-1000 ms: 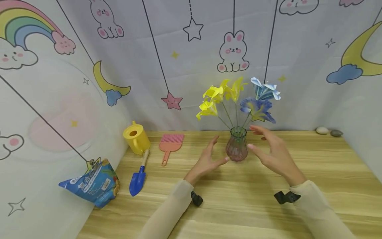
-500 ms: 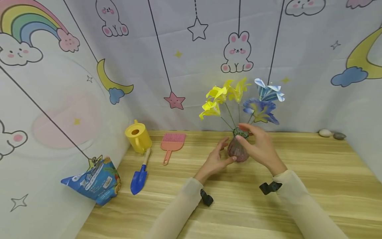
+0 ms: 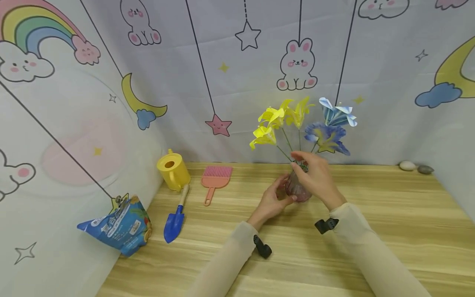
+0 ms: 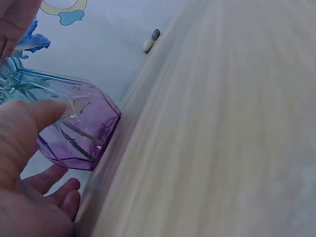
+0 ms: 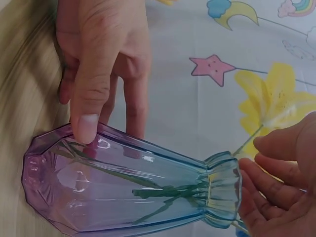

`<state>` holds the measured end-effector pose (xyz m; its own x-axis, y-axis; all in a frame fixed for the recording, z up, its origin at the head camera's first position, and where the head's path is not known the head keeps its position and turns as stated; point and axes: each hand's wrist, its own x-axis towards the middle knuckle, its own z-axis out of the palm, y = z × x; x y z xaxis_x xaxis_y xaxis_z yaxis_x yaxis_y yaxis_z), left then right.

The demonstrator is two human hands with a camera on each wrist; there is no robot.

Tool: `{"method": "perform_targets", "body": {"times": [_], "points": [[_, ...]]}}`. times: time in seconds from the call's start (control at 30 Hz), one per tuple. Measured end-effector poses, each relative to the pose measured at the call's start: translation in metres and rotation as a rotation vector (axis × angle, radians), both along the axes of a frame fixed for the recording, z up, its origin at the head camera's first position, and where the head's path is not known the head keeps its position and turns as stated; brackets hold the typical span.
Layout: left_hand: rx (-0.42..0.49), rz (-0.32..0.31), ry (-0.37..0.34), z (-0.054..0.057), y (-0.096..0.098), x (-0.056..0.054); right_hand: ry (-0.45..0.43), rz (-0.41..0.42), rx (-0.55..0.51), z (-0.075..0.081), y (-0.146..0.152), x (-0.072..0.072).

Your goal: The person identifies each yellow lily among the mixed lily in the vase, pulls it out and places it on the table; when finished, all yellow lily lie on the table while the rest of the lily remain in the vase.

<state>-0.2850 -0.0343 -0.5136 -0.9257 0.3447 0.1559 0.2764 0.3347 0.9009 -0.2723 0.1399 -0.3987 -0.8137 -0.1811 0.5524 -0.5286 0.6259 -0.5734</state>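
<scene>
A ribbed glass vase (image 3: 295,189), purple below and blue-green at its mouth, stands upright on the wooden table. Yellow lilies (image 3: 273,117) and blue flowers (image 3: 329,134) rise from it; their green stems (image 5: 170,191) show through the glass. My left hand (image 3: 271,203) grips the vase low down, thumb (image 5: 88,126) on the near side and fingers beyond. Up at the vase's mouth, my right hand (image 3: 317,178) lies loosely bent, its fingertips (image 5: 248,173) at the rim beside the stems. A gap shows between its thumb and fingers.
To the left are a yellow watering can (image 3: 173,171), a blue toy shovel (image 3: 174,225), an orange-pink brush (image 3: 216,181) and a blue bag (image 3: 120,227) with a clip. Two pebbles (image 3: 407,166) lie at the back right. A printed cloth backs the table.
Both hands have come in to the vase. My left hand has moved right and taken hold of its lower part. My right hand has moved left to its mouth.
</scene>
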Motion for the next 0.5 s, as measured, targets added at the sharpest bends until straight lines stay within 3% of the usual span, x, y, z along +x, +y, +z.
{"method": "perform_targets", "body": {"times": [0.2,0.5], "points": [[0.008,0.005,0.046,-0.005,0.003,-0.001,0.009,-0.021,0.005,-0.001,-0.006,-0.007],[-0.006,-0.002,0.08,-0.007,0.002,0.0,0.135,-0.048,-0.002,-0.007,-0.012,-0.016]]}}
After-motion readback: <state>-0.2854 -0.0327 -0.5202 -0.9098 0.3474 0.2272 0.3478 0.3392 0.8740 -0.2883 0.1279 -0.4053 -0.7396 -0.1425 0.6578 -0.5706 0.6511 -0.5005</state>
